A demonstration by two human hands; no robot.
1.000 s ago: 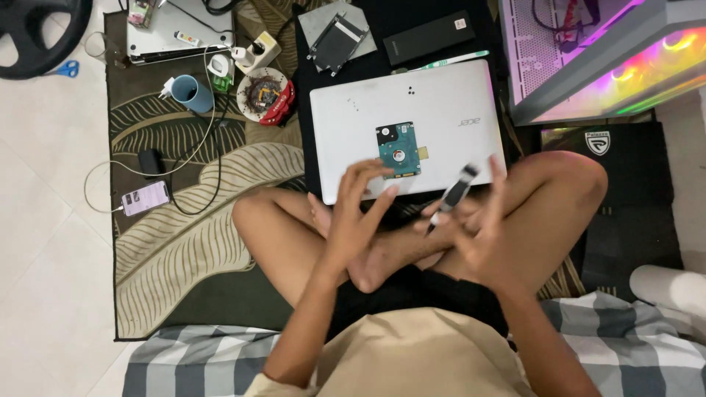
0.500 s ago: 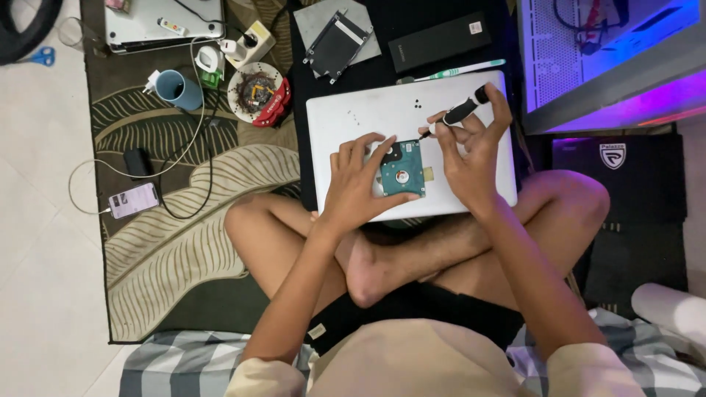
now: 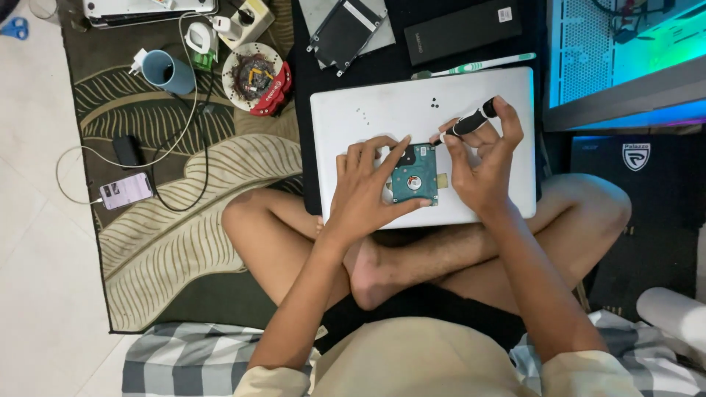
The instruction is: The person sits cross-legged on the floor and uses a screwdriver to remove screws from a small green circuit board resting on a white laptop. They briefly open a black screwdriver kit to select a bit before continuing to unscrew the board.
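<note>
The hard drive (image 3: 414,181) lies board-up on the closed white laptop (image 3: 382,110). The left hand (image 3: 368,192) steadies it, fingers spread open. The right hand (image 3: 482,165) pinches a black screwdriver (image 3: 465,126), tip at the drive's top corner; loosened screws (image 3: 435,104) lie nearby, so unscrewing seems underway.

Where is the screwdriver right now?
In the head view, the black screwdriver is in the right hand, tip angled down toward the top right corner of the hard drive on the white laptop.
</note>
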